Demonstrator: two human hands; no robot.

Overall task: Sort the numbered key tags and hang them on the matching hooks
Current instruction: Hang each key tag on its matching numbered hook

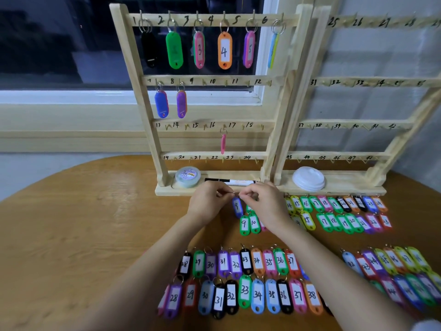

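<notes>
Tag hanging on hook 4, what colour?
Orange plastic key tag with a white label insert, clearest in the head view.

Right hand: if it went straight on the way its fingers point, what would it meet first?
Probably the left hand: the right hand points leftward at it, and both pinch the ring of the blue 9 tag. Their depth gap is unclear.

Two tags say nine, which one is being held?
The blue 9 tag, pinched at its top by the left hand and right hand. The green 9 tag lies untouched on the table.
</notes>
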